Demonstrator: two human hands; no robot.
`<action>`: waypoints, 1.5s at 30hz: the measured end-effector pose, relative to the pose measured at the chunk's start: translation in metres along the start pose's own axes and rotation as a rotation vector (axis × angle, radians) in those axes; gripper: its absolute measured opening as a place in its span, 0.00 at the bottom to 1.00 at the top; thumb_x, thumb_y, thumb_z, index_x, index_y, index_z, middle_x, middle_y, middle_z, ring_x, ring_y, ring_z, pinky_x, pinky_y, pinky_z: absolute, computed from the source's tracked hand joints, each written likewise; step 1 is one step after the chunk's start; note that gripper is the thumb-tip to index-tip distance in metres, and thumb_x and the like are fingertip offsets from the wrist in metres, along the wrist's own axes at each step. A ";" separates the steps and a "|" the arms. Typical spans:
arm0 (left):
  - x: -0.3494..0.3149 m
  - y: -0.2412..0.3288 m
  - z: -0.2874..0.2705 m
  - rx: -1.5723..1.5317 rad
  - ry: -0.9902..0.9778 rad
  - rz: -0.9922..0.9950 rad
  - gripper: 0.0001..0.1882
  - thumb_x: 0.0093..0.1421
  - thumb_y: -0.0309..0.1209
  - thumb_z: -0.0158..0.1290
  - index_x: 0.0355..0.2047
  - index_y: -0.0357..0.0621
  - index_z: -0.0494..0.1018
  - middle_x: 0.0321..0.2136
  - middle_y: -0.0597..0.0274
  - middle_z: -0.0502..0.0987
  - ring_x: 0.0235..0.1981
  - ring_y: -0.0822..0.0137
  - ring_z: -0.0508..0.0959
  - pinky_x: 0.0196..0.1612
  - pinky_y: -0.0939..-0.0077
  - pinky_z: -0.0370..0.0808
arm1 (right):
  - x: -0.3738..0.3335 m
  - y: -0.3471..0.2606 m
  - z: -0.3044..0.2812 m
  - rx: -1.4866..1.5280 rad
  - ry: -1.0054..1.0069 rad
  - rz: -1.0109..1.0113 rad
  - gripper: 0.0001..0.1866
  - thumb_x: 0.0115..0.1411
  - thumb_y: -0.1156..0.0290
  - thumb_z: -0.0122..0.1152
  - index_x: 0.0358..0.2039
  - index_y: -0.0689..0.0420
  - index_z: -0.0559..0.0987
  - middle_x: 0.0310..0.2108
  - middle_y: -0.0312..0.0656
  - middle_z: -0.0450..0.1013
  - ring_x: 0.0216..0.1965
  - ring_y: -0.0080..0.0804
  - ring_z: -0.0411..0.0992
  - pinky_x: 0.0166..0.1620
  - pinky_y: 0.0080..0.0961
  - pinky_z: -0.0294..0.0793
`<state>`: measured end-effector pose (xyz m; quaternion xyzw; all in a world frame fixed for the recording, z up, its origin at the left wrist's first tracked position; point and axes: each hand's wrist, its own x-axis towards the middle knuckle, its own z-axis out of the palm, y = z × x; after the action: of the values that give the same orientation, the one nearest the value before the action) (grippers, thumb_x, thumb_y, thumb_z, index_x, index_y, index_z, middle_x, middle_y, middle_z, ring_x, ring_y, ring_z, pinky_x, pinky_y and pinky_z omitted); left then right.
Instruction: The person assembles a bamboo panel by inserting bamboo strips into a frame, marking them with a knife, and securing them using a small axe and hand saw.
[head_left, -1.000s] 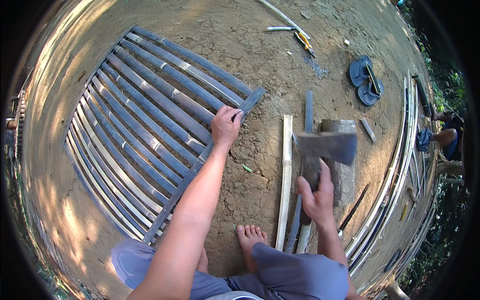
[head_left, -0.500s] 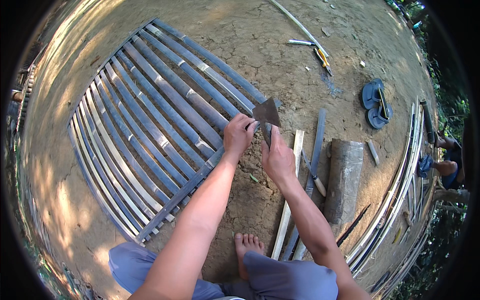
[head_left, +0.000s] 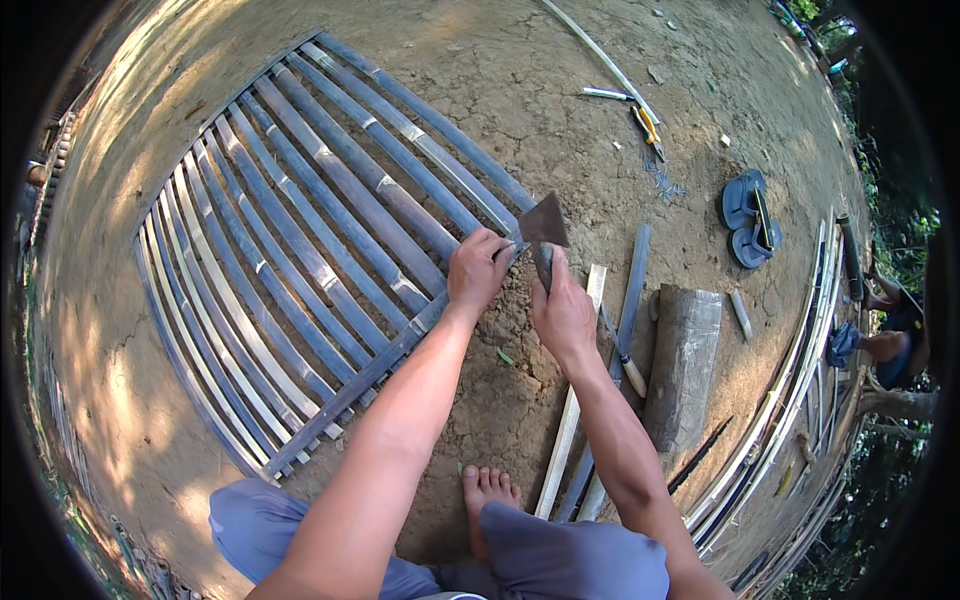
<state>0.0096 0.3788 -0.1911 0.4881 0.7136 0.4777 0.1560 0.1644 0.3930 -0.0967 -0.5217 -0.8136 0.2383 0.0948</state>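
A bamboo slat panel (head_left: 330, 275) lies on the ground to the left, its several dark and pale slats joined to crosspieces at both ends. My left hand (head_left: 477, 272) is at its near right corner, thumb and fingers pinched together over the end of the crosspiece. What they hold is too small to make out. Just to the right, my right hand (head_left: 563, 312) is closed around the handle of a hand tool with a flat, flared, dark metal blade (head_left: 544, 222). The blade stands upright above the corner, close to my left fingertips.
Right of my hands lie bamboo strips (head_left: 632, 290), a knife (head_left: 628, 365) and a thick log (head_left: 684, 370). Farther off are pliers (head_left: 648, 130), scattered nails (head_left: 664, 183) and sandals (head_left: 745, 220). Long strips (head_left: 790, 400) run along the right, near another person (head_left: 890, 340).
My right hand has moved slightly right with the tool, and its blade sits a little away from my left fingers. My left hand stays pinched at the panel's corner.
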 end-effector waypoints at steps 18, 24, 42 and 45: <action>0.005 -0.007 0.001 -0.116 0.195 -0.194 0.05 0.61 0.24 0.45 0.33 0.38 0.70 0.31 0.44 0.77 0.35 0.39 0.77 0.41 0.49 0.75 | -0.006 -0.008 0.017 -0.063 0.077 -0.071 0.27 0.66 0.70 0.59 0.62 0.69 0.67 0.44 0.65 0.77 0.40 0.65 0.79 0.41 0.52 0.80; 0.003 -0.012 -0.004 -0.095 0.164 -0.225 0.05 0.63 0.25 0.45 0.33 0.38 0.70 0.31 0.43 0.76 0.36 0.38 0.77 0.41 0.48 0.74 | -0.011 -0.030 0.002 0.155 0.363 -0.172 0.27 0.66 0.71 0.61 0.61 0.70 0.66 0.43 0.66 0.77 0.41 0.68 0.78 0.40 0.53 0.78; 0.003 -0.009 0.001 -0.110 0.151 -0.215 0.05 0.63 0.25 0.45 0.32 0.38 0.69 0.31 0.43 0.76 0.36 0.38 0.77 0.41 0.47 0.73 | -0.002 0.003 0.032 0.045 0.058 -0.071 0.32 0.66 0.72 0.59 0.65 0.72 0.61 0.41 0.68 0.77 0.39 0.69 0.77 0.42 0.55 0.76; 0.005 -0.011 -0.002 -0.130 0.176 -0.232 0.05 0.63 0.25 0.45 0.32 0.38 0.69 0.31 0.43 0.76 0.36 0.38 0.77 0.41 0.47 0.74 | -0.006 -0.021 0.019 0.165 0.272 -0.125 0.30 0.67 0.71 0.59 0.65 0.68 0.61 0.38 0.69 0.77 0.38 0.68 0.78 0.38 0.55 0.76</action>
<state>-0.0003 0.3812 -0.1979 0.3477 0.7435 0.5426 0.1784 0.1427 0.3748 -0.1029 -0.4879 -0.8019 0.2253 0.2611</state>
